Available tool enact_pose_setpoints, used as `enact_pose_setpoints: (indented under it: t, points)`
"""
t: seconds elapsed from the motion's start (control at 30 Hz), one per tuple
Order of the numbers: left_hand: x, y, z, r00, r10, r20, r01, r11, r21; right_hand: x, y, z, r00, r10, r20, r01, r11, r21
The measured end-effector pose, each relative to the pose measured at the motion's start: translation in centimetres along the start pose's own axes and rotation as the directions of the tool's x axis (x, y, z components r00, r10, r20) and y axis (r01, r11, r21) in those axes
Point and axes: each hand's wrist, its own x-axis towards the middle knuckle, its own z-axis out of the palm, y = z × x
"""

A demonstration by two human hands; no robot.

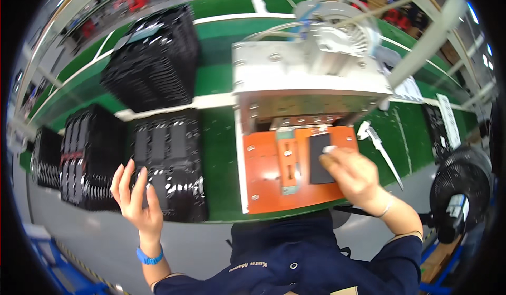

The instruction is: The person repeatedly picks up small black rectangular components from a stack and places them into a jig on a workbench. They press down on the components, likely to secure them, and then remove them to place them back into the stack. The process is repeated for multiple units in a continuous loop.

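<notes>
A black flat rectangular plate [319,160] lies over the orange base [263,168] of a metal press-like machine [311,73]. My right hand [353,175] is closed at the plate's right edge, fingertips pinched on it. Something small and white shows at those fingertips, too blurred to name. Left of the plate, a metal-and-orange fixture strip [288,160] is set on the base. My left hand [138,200] hangs with its fingers spread and holds nothing. It is in front of a black moulded tray [168,163], which has dark rectangular pieces in its pockets.
Tall stacks of black trays stand at the back left [158,57] and far left [89,158]. A caliper [380,150] lies on the green bench right of the machine. Further right are a black fan [461,189] and a metal frame post [429,42].
</notes>
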Motion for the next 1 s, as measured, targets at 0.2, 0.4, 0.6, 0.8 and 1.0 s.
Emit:
enact_pose_setpoints:
  t: [0.2,0.4,0.6,0.8,1.0]
  points:
    - [5.8,9.0,3.6,0.789,0.608,0.086,-0.435,0.652,-0.622,0.2,0.2,1.1,0.98,0.187,0.068,-0.199,0.932,0.302]
    - [6.4,14.3,7.2,0.545,0.782,0.301,-0.299,0.517,-0.802,1.9,1.5,3.1,0.98,0.195,0.048,-0.2,0.927,0.318]
    - [5.7,14.3,8.0,0.516,0.791,0.329,-0.288,0.522,-0.803,1.9,1.2,3.8,0.987,0.144,0.068,-0.156,0.955,0.254]
    - [5.7,14.3,7.9,0.526,0.781,0.336,-0.283,0.533,-0.797,2.3,1.1,3.7,0.978,0.199,0.065,-0.208,0.959,0.192]
    - [5.9,14.3,8.1,0.52,0.785,0.336,-0.284,0.531,-0.798,2.2,1.2,3.1,0.973,0.178,0.146,-0.203,0.962,0.181]
